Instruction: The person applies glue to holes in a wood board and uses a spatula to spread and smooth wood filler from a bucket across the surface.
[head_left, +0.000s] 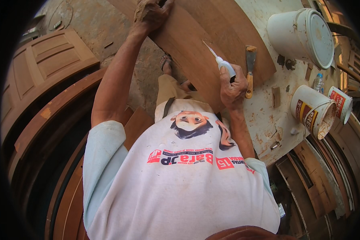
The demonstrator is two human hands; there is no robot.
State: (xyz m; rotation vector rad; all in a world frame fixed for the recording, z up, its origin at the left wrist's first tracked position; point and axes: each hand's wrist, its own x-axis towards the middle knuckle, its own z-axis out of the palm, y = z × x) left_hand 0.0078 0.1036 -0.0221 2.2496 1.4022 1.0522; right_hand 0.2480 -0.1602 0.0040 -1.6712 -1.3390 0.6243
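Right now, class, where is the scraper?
In the head view, the scraper lies right of centre, just right of the right hand holding the white bottle.

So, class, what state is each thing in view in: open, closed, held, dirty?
White plastic squeeze bottle with thin nozzle: held in right hand, tilted.
Wooden-handled metal putty knife: unheld, brown residue on blade.
Large round white plastic bucket: lidded.
White plastic bucket with yellow-and-maroon label: open, smeared inside.
Smaller red-and-white plastic tub: lid unclear.
Clear plastic bottle: blue cap on.
Long brown wooden board: left hand at its edge.
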